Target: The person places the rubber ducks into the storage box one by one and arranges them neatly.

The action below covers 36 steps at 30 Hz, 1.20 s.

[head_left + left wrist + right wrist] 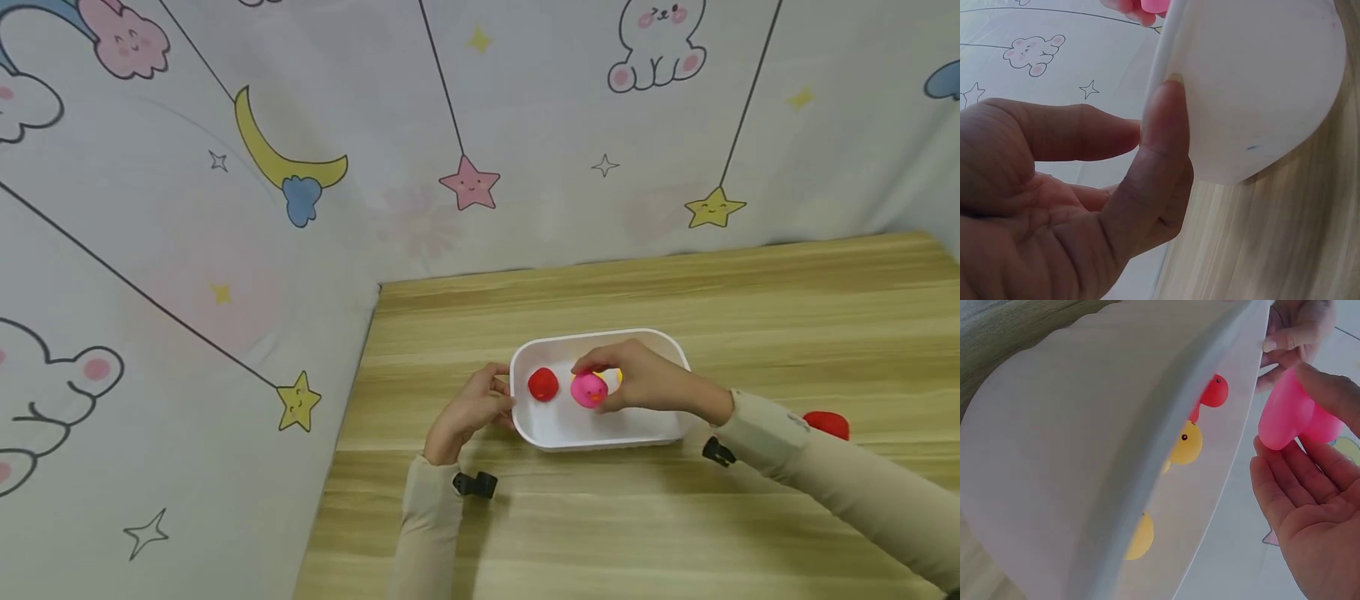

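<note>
A pink toy duck (588,390) (1288,412) is held over the white container (592,429) (1260,81) between the thumb and fingers of my right hand (652,379) (1319,519). My left hand (468,412) (1079,187) (1300,331) grips the container's left end, thumb and index finger at the rim. Inside the container a red toy duck (543,384) (1215,392) lies near the left end. Two yellow toys (1186,444) also show there in the right wrist view, mostly hidden from the head view by my right hand.
On the wooden table (570,533), a red object (827,423) lies to the right, partly covered by my right sleeve (840,475). White printed cloth (540,100) stands behind the table and along its left side. Black wrist mounts (476,485) hang at both sleeves.
</note>
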Each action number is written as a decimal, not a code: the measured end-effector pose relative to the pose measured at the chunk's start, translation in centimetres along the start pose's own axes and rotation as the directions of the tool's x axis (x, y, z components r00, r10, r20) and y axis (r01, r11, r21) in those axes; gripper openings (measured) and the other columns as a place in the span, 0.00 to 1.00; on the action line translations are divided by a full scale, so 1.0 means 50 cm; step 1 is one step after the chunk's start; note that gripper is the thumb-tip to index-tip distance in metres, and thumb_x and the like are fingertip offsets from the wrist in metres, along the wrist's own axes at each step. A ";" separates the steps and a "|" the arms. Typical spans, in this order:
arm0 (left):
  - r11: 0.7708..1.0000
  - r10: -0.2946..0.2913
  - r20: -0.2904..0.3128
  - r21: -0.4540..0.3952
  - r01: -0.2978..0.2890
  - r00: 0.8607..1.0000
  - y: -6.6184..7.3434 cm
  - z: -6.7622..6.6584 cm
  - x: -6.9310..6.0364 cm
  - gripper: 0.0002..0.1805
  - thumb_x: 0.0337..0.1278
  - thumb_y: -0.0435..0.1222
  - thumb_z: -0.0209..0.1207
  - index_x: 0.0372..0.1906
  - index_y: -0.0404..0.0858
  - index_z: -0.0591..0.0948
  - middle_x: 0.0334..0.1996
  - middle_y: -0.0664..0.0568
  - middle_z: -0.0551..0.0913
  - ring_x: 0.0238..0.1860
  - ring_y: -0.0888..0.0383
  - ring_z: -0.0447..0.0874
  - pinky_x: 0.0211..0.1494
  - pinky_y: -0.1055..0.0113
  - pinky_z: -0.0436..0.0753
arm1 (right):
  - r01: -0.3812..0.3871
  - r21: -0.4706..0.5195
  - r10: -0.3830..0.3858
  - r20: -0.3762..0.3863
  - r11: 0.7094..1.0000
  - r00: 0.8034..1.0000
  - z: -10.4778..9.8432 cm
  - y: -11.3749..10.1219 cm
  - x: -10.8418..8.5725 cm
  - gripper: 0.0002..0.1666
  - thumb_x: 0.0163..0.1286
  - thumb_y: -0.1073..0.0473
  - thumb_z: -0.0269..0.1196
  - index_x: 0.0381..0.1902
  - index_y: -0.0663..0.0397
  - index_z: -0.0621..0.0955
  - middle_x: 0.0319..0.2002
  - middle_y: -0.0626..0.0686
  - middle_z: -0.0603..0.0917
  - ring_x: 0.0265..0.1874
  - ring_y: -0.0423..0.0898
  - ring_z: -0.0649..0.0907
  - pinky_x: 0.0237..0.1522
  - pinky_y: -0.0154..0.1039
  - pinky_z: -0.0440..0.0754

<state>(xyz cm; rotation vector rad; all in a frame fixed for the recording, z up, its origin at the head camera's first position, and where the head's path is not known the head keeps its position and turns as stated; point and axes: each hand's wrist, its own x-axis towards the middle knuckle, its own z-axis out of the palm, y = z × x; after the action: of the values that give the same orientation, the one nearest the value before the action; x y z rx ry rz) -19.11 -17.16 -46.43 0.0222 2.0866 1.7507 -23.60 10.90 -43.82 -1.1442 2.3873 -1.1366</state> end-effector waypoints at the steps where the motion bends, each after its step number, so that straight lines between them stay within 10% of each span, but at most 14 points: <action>1: 1.000 0.000 0.000 -0.001 0.000 1.000 0.000 0.000 0.000 0.28 0.61 0.17 0.52 0.66 0.19 0.62 0.37 0.43 0.70 0.23 0.55 0.78 0.31 0.58 0.91 | -0.002 -0.002 0.002 0.009 1.000 1.000 0.002 -0.002 0.002 0.25 0.53 0.67 0.75 0.52 0.57 0.86 0.47 0.46 0.86 0.47 0.47 0.82 0.51 0.55 0.86; 36: 1.000 0.000 0.000 -0.025 0.000 1.000 -0.002 0.003 -0.003 0.28 0.60 0.17 0.51 0.66 0.21 0.63 0.37 0.43 0.70 0.24 0.55 0.78 0.30 0.59 0.91 | 0.164 -0.083 -0.139 0.244 0.983 0.960 0.047 -0.018 0.073 0.24 0.49 0.69 0.78 0.47 0.61 0.85 0.43 0.48 0.86 0.41 0.44 0.82 0.47 0.46 0.87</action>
<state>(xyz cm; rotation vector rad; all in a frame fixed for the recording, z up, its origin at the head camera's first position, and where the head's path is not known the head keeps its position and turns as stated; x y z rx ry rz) -18.91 -17.09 -46.50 0.0153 2.0640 1.7773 -24.27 6.52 -44.36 -1.4312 2.2272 -0.8708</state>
